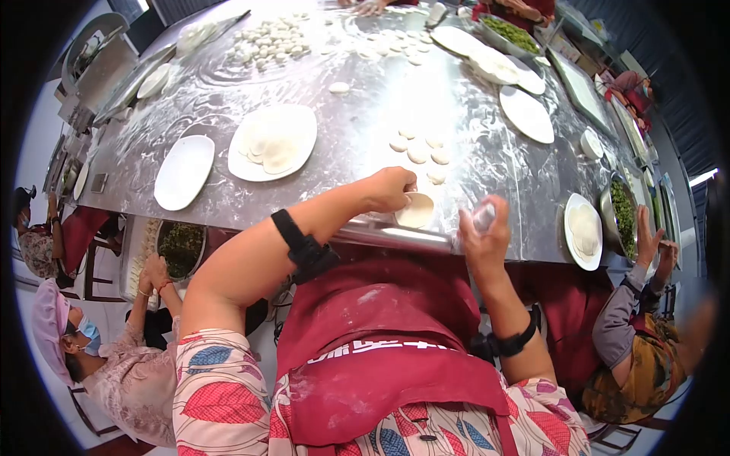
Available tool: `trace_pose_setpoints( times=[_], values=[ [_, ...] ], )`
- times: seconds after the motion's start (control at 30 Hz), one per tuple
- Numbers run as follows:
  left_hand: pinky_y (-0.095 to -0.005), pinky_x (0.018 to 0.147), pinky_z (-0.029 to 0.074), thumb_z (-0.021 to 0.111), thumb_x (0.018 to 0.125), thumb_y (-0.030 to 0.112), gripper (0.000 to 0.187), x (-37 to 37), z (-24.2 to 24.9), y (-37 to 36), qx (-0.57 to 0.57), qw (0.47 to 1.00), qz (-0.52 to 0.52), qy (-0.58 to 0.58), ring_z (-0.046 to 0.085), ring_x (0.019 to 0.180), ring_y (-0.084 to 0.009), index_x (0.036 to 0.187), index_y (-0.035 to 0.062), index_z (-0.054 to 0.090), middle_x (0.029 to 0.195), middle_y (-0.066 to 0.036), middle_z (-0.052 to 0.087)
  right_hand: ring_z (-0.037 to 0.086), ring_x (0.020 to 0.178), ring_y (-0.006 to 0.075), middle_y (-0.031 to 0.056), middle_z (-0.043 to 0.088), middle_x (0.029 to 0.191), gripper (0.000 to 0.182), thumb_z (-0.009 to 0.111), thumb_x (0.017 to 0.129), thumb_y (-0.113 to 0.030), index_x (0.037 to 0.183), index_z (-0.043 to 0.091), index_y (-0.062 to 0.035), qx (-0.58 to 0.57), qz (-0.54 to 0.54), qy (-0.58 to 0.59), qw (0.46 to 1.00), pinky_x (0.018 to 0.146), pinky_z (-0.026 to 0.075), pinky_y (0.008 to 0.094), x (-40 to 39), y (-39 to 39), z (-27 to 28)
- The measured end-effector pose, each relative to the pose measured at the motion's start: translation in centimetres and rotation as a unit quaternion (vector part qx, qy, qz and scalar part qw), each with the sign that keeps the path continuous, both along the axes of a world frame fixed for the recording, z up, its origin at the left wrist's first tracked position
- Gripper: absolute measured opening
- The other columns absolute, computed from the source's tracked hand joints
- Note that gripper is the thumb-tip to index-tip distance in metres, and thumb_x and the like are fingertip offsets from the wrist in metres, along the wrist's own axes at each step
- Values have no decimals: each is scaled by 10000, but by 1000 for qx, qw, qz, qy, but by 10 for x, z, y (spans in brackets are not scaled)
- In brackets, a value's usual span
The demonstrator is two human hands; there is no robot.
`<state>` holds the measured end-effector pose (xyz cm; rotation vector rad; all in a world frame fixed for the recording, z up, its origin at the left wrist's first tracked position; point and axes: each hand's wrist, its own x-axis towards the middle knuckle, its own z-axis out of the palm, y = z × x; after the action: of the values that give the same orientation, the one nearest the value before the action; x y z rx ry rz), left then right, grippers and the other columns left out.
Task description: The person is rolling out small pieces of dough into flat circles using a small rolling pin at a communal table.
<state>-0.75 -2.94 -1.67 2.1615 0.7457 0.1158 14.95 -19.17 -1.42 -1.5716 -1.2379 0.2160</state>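
My left hand [389, 190] is closed in a pinch at the edge of a flat round dough wrapper [416, 212], which lies near the front edge of the steel table. Just in front of the wrapper is a shiny metal rolling pin [407, 236]. At its right end my right hand [485, 234] is curled round it; a pale, blurred patch shows between thumb and fingers. Beyond the wrapper lie several small flattened dough discs [417, 153].
A plate of stacked wrappers [296, 169] and a bare white plate [185, 173] stand to the left. Many dough pieces [270, 44] lie farther back. At right are another wrapper plate [570, 243] and a bowl of green filling [623, 216]. Co-workers [114, 357] sit on both sides.
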Motion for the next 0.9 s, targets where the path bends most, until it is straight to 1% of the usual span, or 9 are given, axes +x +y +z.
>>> trace_pose_setpoints(
  times=[0.07,0.13,0.2,0.3,0.4,0.5,0.7,0.8,0.9],
  values=[
    [-374,717,468,587,759,104,180,-1,4,-4,-22,1000,-16,-13,615,810,-278,905,1,606,817,-173,636,599,587,315,174,563,691,332,666,793,-70,1026,431,-47,28,-16,-50,998,537,460,377,8,28,1],
    [-374,722,468,581,780,126,181,7,5,0,42,999,10,-5,616,807,-283,905,-1,614,818,-176,639,595,640,385,213,573,730,345,658,789,-59,1040,421,-44,49,-34,-121,991,554,454,430,11,64,6],
    [-377,727,468,575,799,147,189,14,5,-1,61,998,12,10,617,808,-292,904,-2,624,823,-181,642,591,651,401,221,575,734,366,674,778,-69,1047,425,-49,16,-12,-72,997,557,453,439,15,84,4],
    [-383,733,468,569,790,166,213,19,13,-3,37,998,-25,42,618,817,-316,891,-5,647,845,-198,650,595,621,369,199,570,705,381,688,777,-77,1050,424,-48,57,-13,-110,992,546,458,413,17,60,-1],
    [-384,731,467,568,757,147,219,13,8,-3,89,995,-38,28,618,813,-314,899,-3,640,839,-198,647,595,600,324,176,561,684,383,696,781,-83,1049,424,-50,-16,-8,18,1000,540,459,382,0,1,3],
    [-385,730,472,578,746,148,223,1,-3,1,24,1000,10,6,620,823,-316,904,-2,625,839,-204,642,587,587,280,161,552,669,375,697,787,-77,1043,424,-51,-7,-6,24,1000,538,456,355,-3,-6,0],
    [-395,746,473,603,818,259,286,2,10,2,40,998,30,46,623,852,-335,924,-4,637,877,-221,646,587,682,424,220,585,754,355,669,792,-108,1047,430,-45,2,-21,-66,998,591,459,447,15,92,0],
    [-416,804,476,597,807,264,303,1,12,-3,43,998,34,37,618,913,-369,938,-4,649,922,-240,643,602,644,384,197,581,729,366,669,788,-78,1063,430,-59,124,-35,-198,972,564,469,418,16,70,-1],
    [-414,818,474,638,751,233,341,-6,11,-16,70,997,0,26,611,910,-366,990,-10,623,928,-244,633,595,554,210,109,564,682,357,662,802,-29,1075,436,-80,49,-22,-42,998,495,460,324,4,22,-4]
  ],
)
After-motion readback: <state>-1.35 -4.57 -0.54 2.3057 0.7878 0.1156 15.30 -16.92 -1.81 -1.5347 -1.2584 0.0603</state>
